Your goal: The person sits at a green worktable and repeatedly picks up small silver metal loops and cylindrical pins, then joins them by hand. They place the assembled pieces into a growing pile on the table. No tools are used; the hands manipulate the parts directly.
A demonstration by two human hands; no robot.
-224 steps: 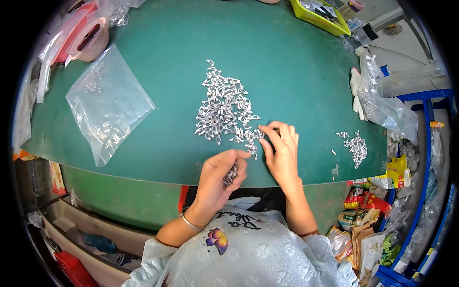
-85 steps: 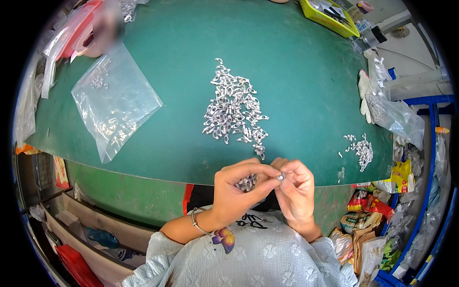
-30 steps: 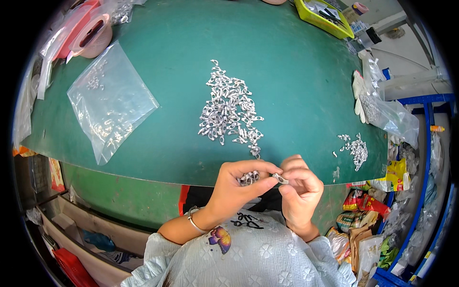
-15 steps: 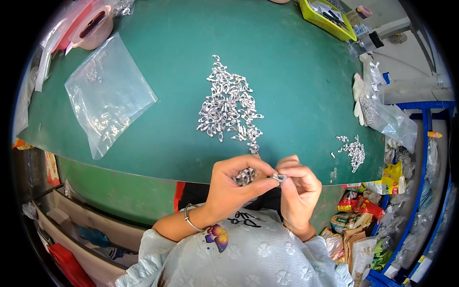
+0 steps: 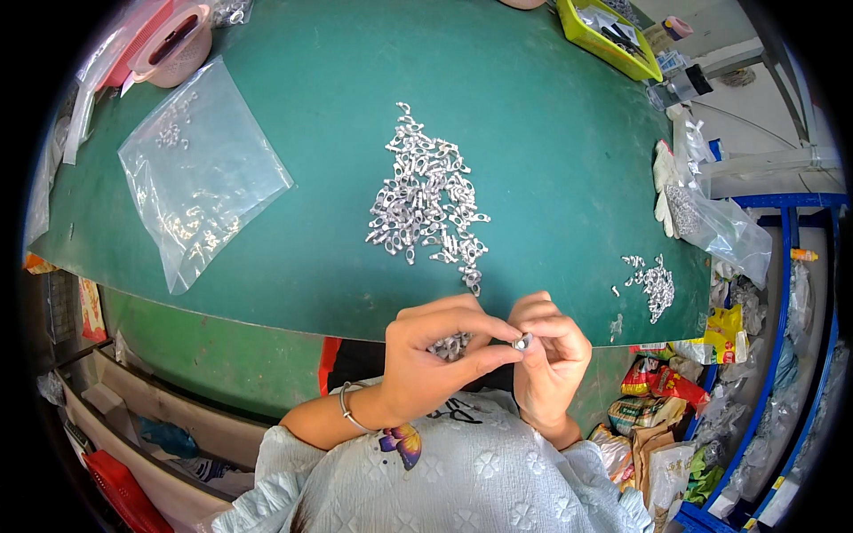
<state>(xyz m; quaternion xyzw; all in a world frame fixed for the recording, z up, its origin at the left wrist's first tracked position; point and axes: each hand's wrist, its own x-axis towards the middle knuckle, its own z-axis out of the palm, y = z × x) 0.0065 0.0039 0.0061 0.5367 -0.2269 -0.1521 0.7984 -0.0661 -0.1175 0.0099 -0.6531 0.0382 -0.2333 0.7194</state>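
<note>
My left hand (image 5: pixel 444 355) cups several small silver metal clasps (image 5: pixel 451 346) in its palm. Between its thumb and forefinger it pinches one end of a single silver clasp (image 5: pixel 522 341). The fingers of my right hand (image 5: pixel 549 351) close on the same piece from the other side, so both sets of fingertips meet there. Beyond my hands, a large loose pile of silver clasps (image 5: pixel 418 191) spreads over the green table (image 5: pixel 311 266). To the right lies a smaller heap of tiny metal parts (image 5: pixel 657 289).
A clear plastic bag (image 5: pixel 209 195) with small pieces inside lies at left. Pink baskets (image 5: pixel 182 58) stand at the far left, a yellow-green tray (image 5: pixel 609 40) at the far right. White gloves (image 5: pixel 665 186) lie by the right edge, near a blue rack (image 5: pixel 786 355).
The clasp between my fingertips has turned and now shows a different side. Both hands have shifted only slightly, the left one a little downward.
</note>
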